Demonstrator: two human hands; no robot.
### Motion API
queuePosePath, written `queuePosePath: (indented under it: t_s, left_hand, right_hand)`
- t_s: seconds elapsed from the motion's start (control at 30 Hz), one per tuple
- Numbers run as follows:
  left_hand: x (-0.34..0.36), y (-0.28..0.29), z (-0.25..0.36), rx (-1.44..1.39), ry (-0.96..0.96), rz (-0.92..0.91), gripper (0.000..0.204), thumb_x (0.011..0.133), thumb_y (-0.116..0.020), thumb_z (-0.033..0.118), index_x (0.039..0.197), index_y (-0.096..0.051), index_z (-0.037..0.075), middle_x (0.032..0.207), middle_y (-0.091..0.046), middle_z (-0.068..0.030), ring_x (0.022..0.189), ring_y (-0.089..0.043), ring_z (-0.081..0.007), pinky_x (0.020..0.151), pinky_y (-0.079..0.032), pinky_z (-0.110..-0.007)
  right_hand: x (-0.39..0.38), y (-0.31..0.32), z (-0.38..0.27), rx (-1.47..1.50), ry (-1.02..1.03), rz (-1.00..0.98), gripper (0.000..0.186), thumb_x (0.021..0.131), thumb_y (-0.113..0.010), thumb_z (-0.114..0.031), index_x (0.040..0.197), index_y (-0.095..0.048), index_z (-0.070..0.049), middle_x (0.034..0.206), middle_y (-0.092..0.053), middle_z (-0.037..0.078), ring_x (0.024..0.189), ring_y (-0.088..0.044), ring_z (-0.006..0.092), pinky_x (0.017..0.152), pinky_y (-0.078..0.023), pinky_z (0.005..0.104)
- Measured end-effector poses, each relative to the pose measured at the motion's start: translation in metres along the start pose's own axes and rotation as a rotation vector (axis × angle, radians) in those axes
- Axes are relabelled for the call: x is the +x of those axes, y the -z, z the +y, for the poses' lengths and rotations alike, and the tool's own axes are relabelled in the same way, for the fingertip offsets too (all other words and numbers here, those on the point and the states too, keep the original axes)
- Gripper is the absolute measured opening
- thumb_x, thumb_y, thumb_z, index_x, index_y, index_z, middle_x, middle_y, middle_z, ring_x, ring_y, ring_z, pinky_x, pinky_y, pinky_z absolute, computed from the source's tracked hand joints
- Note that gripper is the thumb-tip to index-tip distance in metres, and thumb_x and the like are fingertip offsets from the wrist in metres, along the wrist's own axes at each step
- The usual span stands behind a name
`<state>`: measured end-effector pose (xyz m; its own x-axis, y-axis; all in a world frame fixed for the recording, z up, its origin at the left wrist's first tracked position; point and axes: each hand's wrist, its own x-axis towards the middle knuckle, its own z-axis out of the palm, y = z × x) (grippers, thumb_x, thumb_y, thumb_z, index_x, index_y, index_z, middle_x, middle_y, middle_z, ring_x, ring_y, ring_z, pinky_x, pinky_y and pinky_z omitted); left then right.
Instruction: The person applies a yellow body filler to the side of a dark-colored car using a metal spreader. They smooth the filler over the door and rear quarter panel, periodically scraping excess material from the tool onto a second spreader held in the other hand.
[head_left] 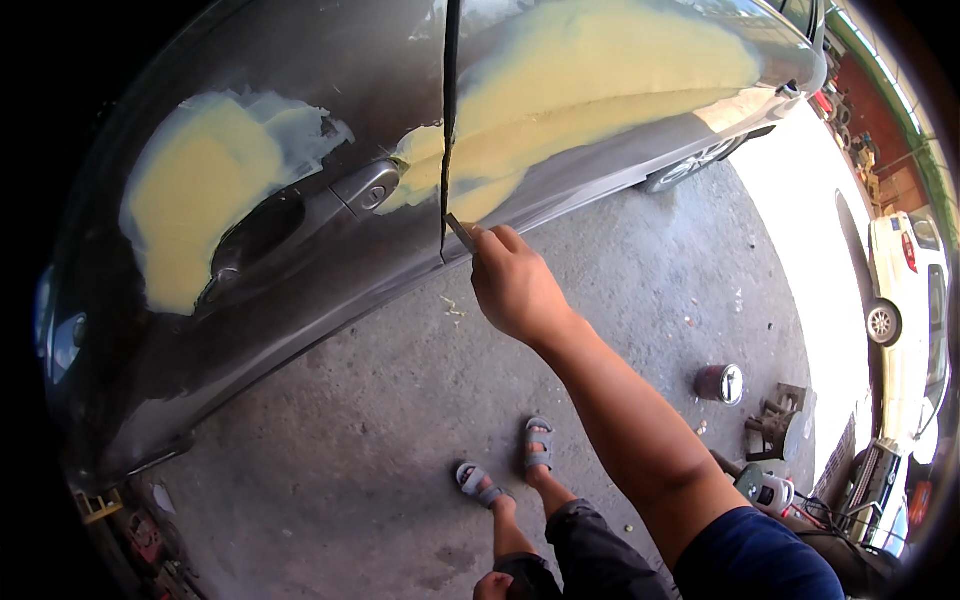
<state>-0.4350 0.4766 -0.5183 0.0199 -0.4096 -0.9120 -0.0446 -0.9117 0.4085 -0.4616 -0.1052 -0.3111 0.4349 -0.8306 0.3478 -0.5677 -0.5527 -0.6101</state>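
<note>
My right hand (512, 283) reaches out from the lower right, fingers closed around a thin, flat, grey scraper blade (460, 231). The blade's tip meets the lower part of the gap (446, 190) between two panels of a dark grey car (300, 290). Yellow filler (600, 60) spreads over the panel right of the gap. Another yellow filler patch (205, 170) lies left of it, above the door handle (365, 188). Low down by my thigh, my left hand (492, 586) is cut off by the lower edge, so its fingers cannot be made out.
On the concrete floor (350, 420) to the right stand a dark can with a shiny top (720, 384) and a small stool (778, 423). A power tool (775, 490) with cords lies nearby. A white car (905, 300) is parked outside. Tools (145, 535) lie at lower left.
</note>
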Motion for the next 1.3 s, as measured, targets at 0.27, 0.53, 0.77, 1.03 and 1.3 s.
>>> queuePosePath:
  t_s: [0.27,0.53,0.77,1.03,1.3]
  left_hand:
    - [0.002,0.004,0.04,-0.05,-0.009,0.012,0.019,0.09,-0.061,0.018,0.102,-0.066,0.005,0.088,-0.068,-0.004,0.081,-0.062,-0.0116,0.077,-0.049,-0.026]
    - [-0.008,0.026,0.152,-0.149,-0.227,0.049,0.02,0.094,-0.058,0.018,0.104,-0.064,0.003,0.092,-0.066,-0.0031,0.083,-0.06,-0.011,0.079,-0.048,-0.026]
    - [-0.058,0.045,0.236,-0.415,-0.302,-0.044,0.016,0.097,-0.054,0.015,0.106,-0.061,0.004,0.086,-0.061,0.0012,0.074,-0.054,-0.0063,0.072,-0.043,-0.02]
    - [-0.148,0.072,0.324,-0.186,-0.545,-0.204,0.039,0.094,-0.05,0.008,0.132,-0.043,-0.002,0.114,-0.059,-0.0103,0.101,-0.059,-0.0154,0.089,-0.047,-0.028]
    - [-0.199,0.072,0.362,-0.089,-0.512,-0.379,0.02,0.092,-0.062,0.017,0.101,-0.062,0.0,0.082,-0.061,-0.0032,0.062,-0.054,-0.0069,0.05,-0.043,-0.021]
  right_hand:
    - [-0.1,0.006,-0.004,0.238,-0.203,-0.14,0.037,0.084,-0.054,-0.001,0.12,-0.049,-0.001,0.095,-0.056,0.022,0.083,-0.058,0.0443,0.07,-0.049,0.0479]
    - [-0.231,0.031,-0.03,0.308,-0.781,-0.54,0.05,0.083,-0.061,-0.024,0.125,-0.046,0.0,0.107,-0.059,0.028,0.096,-0.06,0.0444,0.08,-0.05,0.0477]
    - [-0.252,0.083,-0.078,0.351,-0.813,-0.484,0.061,0.083,-0.065,-0.032,0.131,-0.045,0.0,0.112,-0.059,0.03,0.104,-0.059,0.0427,0.087,-0.048,0.0465]
    - [-0.22,0.156,-0.139,0.44,-0.772,-0.349,0.067,0.082,-0.071,-0.038,0.127,-0.048,0.006,0.108,-0.063,0.028,0.104,-0.063,0.036,0.086,-0.05,0.0401]
    - [-0.217,0.191,-0.18,0.434,-0.681,-0.301,0.069,0.082,-0.071,-0.04,0.129,-0.048,0.005,0.109,-0.063,0.027,0.104,-0.063,0.0362,0.087,-0.05,0.041]
